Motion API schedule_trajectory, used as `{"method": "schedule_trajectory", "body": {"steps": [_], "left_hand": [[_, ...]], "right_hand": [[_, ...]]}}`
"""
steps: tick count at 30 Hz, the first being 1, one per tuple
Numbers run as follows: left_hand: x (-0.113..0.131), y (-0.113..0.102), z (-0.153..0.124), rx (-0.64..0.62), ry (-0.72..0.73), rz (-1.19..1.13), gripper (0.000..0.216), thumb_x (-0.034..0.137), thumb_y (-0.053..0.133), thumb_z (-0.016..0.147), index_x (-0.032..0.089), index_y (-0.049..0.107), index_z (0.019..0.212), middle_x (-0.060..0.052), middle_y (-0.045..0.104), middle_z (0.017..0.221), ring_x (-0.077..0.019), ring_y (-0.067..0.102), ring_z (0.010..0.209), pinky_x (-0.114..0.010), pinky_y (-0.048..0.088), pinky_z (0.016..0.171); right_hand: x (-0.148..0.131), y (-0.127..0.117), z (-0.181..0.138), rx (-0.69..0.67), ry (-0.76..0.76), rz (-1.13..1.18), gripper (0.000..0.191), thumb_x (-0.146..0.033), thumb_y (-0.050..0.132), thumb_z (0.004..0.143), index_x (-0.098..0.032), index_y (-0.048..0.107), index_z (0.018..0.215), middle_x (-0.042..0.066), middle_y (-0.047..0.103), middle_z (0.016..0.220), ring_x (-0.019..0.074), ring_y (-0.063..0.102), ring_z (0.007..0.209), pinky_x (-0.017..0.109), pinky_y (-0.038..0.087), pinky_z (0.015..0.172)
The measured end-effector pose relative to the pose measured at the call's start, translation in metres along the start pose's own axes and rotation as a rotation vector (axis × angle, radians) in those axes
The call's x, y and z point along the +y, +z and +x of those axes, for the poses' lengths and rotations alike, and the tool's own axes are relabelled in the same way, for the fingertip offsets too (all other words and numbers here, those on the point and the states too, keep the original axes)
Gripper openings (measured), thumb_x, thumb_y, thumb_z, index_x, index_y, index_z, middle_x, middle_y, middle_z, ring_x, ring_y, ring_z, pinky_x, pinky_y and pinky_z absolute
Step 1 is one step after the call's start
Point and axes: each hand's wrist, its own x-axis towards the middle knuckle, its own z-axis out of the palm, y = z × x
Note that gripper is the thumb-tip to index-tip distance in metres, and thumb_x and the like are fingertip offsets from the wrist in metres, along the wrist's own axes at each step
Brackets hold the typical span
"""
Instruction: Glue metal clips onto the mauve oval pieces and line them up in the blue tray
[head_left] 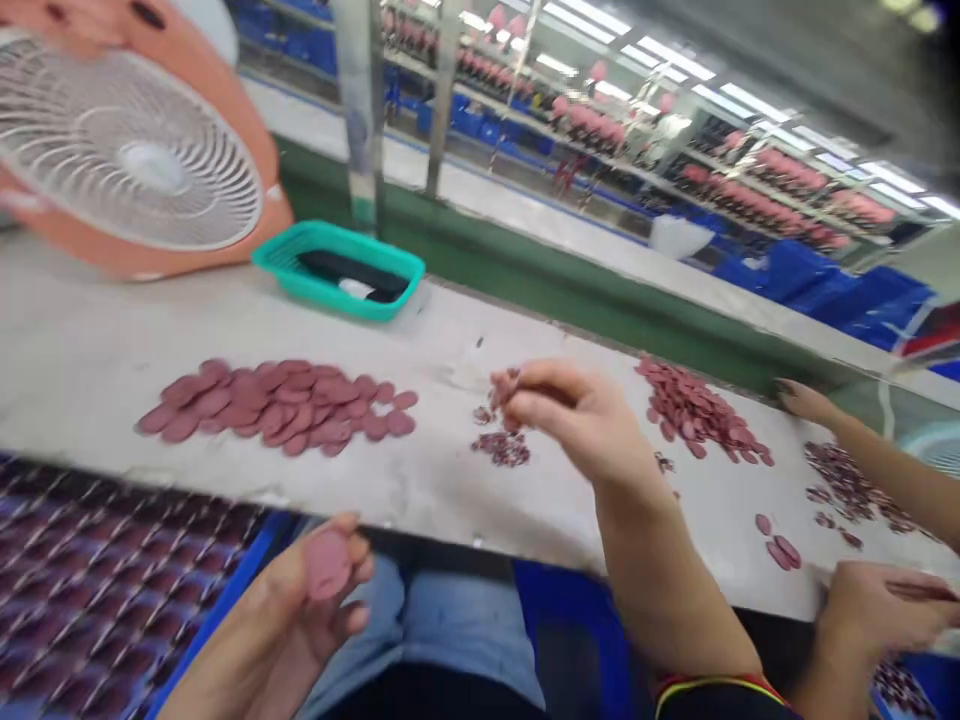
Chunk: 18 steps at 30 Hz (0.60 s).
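Note:
My left hand is low over my lap and holds a flat pink oval piece between thumb and fingers. My right hand reaches over the worktable, fingers pinched on a few small dark red bits. Just below it lies a little heap of the same small bits. A spread pile of pink oval pieces lies on the table to the left. The picture is blurred by motion.
A blue tray of dark pieces sits at my lower left. A teal basket and an orange fan stand at the back. A co-worker's hands work at the right beside another pile. A green conveyor runs behind.

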Motion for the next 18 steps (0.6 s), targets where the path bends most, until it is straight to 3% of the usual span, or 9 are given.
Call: {"method": "schedule_trajectory", "body": {"steps": [3,6,12,18], "left_hand": [[0.002,0.014,-0.016,0.032,-0.045,0.044,0.042,0.049,0.094,0.055,0.026,0.083,0.089,-0.001,0.075,0.079,-0.0146,0.066,0.073,-0.018,0.054,0.056],[0.004,0.013,-0.025,-0.017,-0.056,0.065,0.042,0.049,0.094,0.057,0.023,0.084,0.088,-0.002,0.073,0.076,-0.0132,0.062,0.070,-0.018,0.054,0.056],[-0.002,-0.008,-0.027,-0.182,-0.030,0.080,0.034,0.048,0.087,0.070,0.021,0.083,0.089,-0.004,0.073,0.081,-0.0133,0.060,0.070,-0.018,0.055,0.054],[-0.006,-0.010,-0.027,-0.201,-0.054,0.075,0.029,0.048,0.085,0.071,0.022,0.082,0.084,-0.003,0.071,0.080,-0.0137,0.061,0.071,-0.018,0.056,0.056]], "right_hand": [[-0.003,0.062,-0.044,-0.150,-0.052,-0.007,0.013,-0.020,0.078,0.083,-0.022,0.078,0.096,0.003,0.078,0.088,0.0136,0.073,0.079,0.023,0.060,0.071],[-0.002,0.093,-0.067,-0.191,-0.138,-0.073,0.014,-0.018,0.078,0.084,-0.020,0.078,0.098,0.004,0.077,0.086,0.0125,0.071,0.075,0.022,0.058,0.067],[0.003,0.104,-0.074,-0.267,-0.161,-0.160,0.012,-0.021,0.078,0.085,-0.020,0.077,0.097,0.002,0.075,0.080,0.0111,0.067,0.069,0.021,0.056,0.063],[0.001,0.104,-0.079,-0.308,-0.173,-0.212,0.013,-0.019,0.078,0.085,-0.019,0.076,0.098,0.002,0.074,0.080,0.0105,0.066,0.069,0.020,0.054,0.065]]}}
